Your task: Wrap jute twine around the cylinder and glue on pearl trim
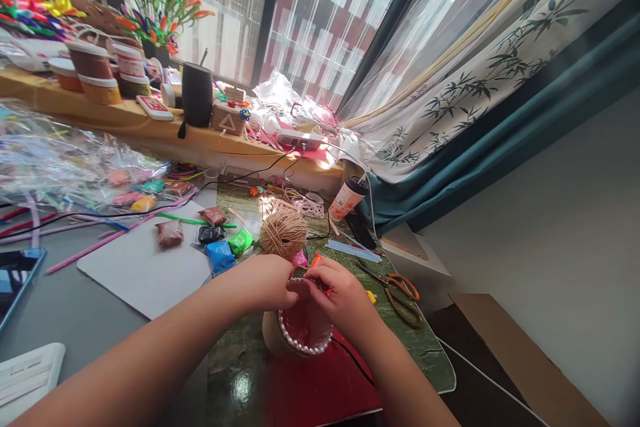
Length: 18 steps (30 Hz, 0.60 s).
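Note:
A pale round pot (274,333) with a pink inside stands tilted toward me, its rim edged with a string of white pearl beads (306,348). My left hand (265,283) is closed at the far left of the rim, its thumb over the edge. On the far right side, my right hand (343,290) is closed in a pinch at the rim. What lies between its fingertips is too small and hidden to make out. Right behind the hands sits a ball of brown twine (283,232). Beneath the pot is a red board (320,390).
Orange-handled scissors (405,297) lie at the right, behind them a paper cup (349,199) with a dark lid. Small clay packets, including a blue one (220,257), lie left of the twine near a white sheet (145,273). A dark speaker (197,95) stands on the sill.

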Tool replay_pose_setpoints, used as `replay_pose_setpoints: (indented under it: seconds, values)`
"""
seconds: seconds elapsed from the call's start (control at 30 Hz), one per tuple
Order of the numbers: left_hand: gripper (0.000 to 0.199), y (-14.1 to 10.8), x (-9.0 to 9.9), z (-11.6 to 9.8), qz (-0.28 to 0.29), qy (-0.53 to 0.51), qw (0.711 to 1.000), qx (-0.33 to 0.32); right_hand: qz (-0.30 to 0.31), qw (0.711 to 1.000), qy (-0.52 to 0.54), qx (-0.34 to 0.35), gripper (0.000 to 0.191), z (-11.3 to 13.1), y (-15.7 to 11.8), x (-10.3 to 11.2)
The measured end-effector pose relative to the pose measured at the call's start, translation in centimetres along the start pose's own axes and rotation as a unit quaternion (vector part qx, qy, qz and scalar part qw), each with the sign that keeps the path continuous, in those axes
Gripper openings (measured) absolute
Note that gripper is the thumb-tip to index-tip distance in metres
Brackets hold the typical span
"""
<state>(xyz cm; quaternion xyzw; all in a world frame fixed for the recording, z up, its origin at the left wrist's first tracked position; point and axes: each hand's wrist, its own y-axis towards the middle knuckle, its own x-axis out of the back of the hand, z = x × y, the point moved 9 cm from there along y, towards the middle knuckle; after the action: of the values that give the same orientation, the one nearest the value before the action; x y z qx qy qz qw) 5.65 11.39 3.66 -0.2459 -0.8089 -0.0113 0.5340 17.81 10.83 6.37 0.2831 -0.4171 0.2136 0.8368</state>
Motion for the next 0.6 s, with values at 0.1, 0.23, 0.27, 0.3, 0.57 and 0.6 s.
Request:
replay_pose_setpoints:
  seconds: [0.1, 0.23, 0.27, 0.3, 0.57, 0.6]
  values:
    - [0.032, -0.1, 0.0, 0.0, -0.001, -0.003, 1.0, 0.002, -0.002, 1.0, 0.008, -0.003, 0.019, -0.2, 0.0, 0.0]
    - [0.03, -0.1, -0.1, 0.0, -0.001, -0.004, 1.0, 0.004, -0.012, 1.0, 0.024, -0.007, 0.019, -0.4, -0.1, 0.0]
    - [0.03, -0.1, -0.1, 0.0, -0.001, -0.005, 1.0, 0.003, -0.014, 0.999, 0.029, -0.009, 0.019, -0.4, -0.1, 0.0]
    - [0.029, -0.1, -0.2, 0.0, -0.001, -0.005, 1.0, 0.002, -0.015, 0.999, 0.035, -0.011, 0.019, -0.5, -0.2, 0.1]
    - [0.024, -0.1, 0.3, 0.0, -0.007, -0.016, 1.0, -0.004, -0.066, 0.995, 0.064, -0.048, 0.015, -1.2, -0.8, 0.9]
    - [0.024, -0.1, 0.6, 0.1, -0.012, -0.02, 1.0, -0.005, -0.076, 0.993, 0.069, -0.063, 0.015, -1.4, -0.9, 1.0]
